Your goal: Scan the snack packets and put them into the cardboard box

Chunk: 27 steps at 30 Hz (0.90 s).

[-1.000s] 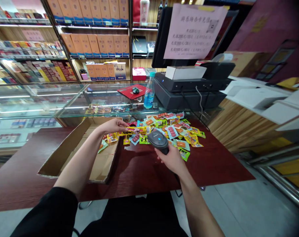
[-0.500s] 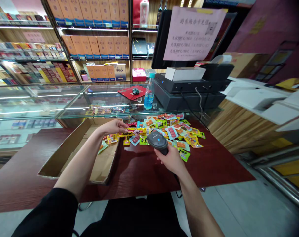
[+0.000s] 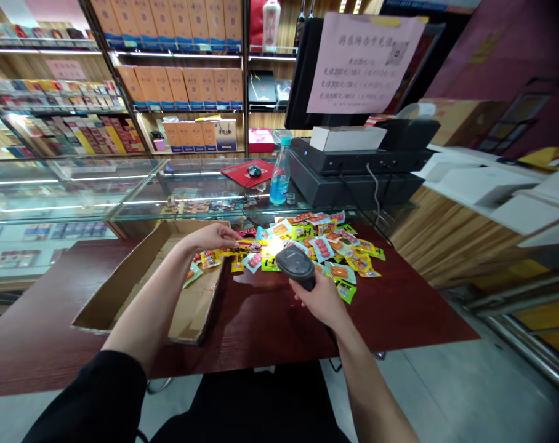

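My left hand (image 3: 216,237) pinches one end of a long yellow snack packet (image 3: 252,247), held level above the table. In my right hand (image 3: 322,298) is a dark barcode scanner (image 3: 296,263), gripped by its handle with its head toward the packet's right end. A bright white glow covers that end of the packet, hiding its print. Behind and to the right of the scanner lies a loose pile of small snack packets (image 3: 322,248) in yellow, green and clear wrappers. Several more packets (image 3: 210,259) lie in the cardboard tray (image 3: 194,312) under my left forearm.
A glass display counter (image 3: 136,191) runs along the table's far edge. On it stand a blue drink bottle (image 3: 279,175), a mouse (image 3: 254,171) on a red mat and a monitor (image 3: 302,74) above dark till boxes (image 3: 348,184). The dark red table (image 3: 261,332) reaches toward my lap.
The scanner's light has come on, throwing a white glare on the right end of the yellow packet. Both hands stay almost where they were.
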### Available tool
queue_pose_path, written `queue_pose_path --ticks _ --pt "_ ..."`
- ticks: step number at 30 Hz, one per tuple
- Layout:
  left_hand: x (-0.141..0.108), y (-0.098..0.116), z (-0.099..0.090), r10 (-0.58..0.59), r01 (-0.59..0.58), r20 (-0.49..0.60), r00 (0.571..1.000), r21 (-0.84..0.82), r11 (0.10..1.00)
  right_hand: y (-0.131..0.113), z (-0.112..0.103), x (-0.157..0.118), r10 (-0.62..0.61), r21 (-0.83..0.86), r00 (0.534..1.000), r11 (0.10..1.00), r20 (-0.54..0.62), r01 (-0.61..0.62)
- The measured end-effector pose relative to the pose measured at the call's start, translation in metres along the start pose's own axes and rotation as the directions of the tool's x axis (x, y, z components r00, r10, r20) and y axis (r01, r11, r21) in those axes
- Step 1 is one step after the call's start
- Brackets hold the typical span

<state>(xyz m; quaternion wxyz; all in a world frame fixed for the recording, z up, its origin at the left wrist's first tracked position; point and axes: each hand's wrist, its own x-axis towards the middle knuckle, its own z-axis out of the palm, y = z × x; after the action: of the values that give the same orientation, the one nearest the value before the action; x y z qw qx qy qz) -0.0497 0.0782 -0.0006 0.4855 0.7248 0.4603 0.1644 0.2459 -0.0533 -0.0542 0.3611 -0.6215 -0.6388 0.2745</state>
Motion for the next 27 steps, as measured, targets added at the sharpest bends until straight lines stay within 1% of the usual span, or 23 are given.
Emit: queue_pose_path --ticks 4,7,9,12,15,17,19,21,24,26,27 --pt "-0.002 0.003 0.001 -0.009 0.009 -0.014 1.000 -0.018 1.000 0.000 0.000 0.001 0.001 -0.008 1.000 1.000 -0.004 -0.001" --pt "-0.003 0.005 0.000 0.001 -0.001 -0.004 1.000 -0.013 1.000 -0.001 -0.001 0.002 -0.024 -0.002 1.000 1.000 -0.002 0.024" --pt "-0.005 0.007 -0.003 0.015 -0.015 -0.017 1.000 -0.009 1.000 -0.002 -0.001 0.004 -0.043 0.005 0.999 0.999 -0.002 0.043" --pt "-0.014 0.009 -0.015 0.026 -0.026 -0.073 0.997 -0.007 1.000 -0.005 -0.001 0.007 -0.043 0.024 0.999 0.999 0.011 0.043" --pt "-0.036 0.008 -0.037 0.003 -0.004 -0.182 0.983 -0.005 1.000 -0.009 0.000 0.011 -0.025 0.048 0.999 0.999 0.044 0.023" --pt "-0.059 0.003 -0.055 -0.032 0.034 -0.276 0.961 0.004 0.999 -0.011 0.001 0.014 -0.018 0.053 0.998 0.999 0.058 0.015" --pt "-0.085 -0.004 -0.071 -0.084 0.099 -0.353 0.932 0.027 0.995 -0.014 0.004 0.017 -0.025 0.047 0.997 0.999 0.072 0.022" --pt "-0.111 -0.013 -0.083 -0.128 0.169 -0.423 0.897 0.059 0.984 -0.016 0.006 0.021 -0.036 0.042 0.996 0.999 0.087 0.032" --pt "-0.137 -0.024 -0.091 -0.150 0.248 -0.547 0.824 0.111 0.962 -0.020 0.011 0.025 -0.037 0.053 0.994 0.998 0.102 0.032" --pt "-0.142 -0.029 -0.090 -0.154 0.273 -0.592 0.791 0.116 0.955 -0.022 0.013 0.027 -0.038 0.062 0.994 0.998 0.104 0.031" --pt "-0.140 -0.031 -0.089 -0.157 0.275 -0.596 0.787 0.112 0.955 -0.022 0.014 0.028 -0.038 0.064 0.994 0.997 0.102 0.032"
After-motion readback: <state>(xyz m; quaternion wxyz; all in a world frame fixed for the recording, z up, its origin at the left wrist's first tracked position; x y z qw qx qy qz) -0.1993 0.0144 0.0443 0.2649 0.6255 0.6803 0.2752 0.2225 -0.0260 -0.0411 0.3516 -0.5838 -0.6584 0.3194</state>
